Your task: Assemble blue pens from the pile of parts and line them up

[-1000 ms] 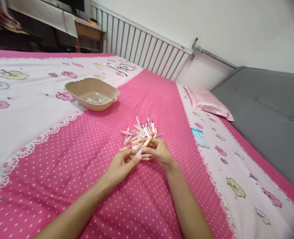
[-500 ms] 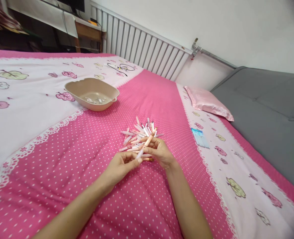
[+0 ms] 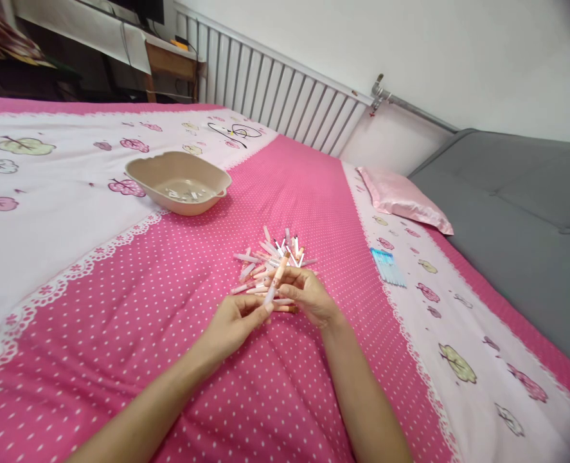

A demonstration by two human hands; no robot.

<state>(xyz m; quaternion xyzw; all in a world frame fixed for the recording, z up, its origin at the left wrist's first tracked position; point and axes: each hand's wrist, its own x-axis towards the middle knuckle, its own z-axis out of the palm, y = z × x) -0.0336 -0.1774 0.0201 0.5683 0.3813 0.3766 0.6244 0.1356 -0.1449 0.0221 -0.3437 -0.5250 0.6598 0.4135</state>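
A slim pen (image 3: 278, 275) with a whitish lower end, a peach middle and a brown top is held up, tilted slightly right. My left hand (image 3: 239, 321) pinches its whitish end between thumb and fingers. My right hand (image 3: 308, 296) is curled at the pen's middle, fingers behind it and thumb beside it; its exact contact is partly hidden. Just beyond both hands lies a loose pile of similar pens (image 3: 258, 260), pink, white and peach, pointing in many directions. Another brown-ended pen (image 3: 287, 308) lies under my right hand.
A beige plastic basin (image 3: 178, 183) with small white pieces inside stands to the left on the pink dotted bedspread (image 3: 285, 173). Right of the pile lies a row of blue-topped clear sticks (image 3: 388, 267). Farther back are a pink pillow (image 3: 403, 199), a grey headboard (image 3: 516, 218) and a radiator (image 3: 275, 83).
The pen has swung to a more upright angle, its brown top moving left. Both hands stay in nearly the same place.
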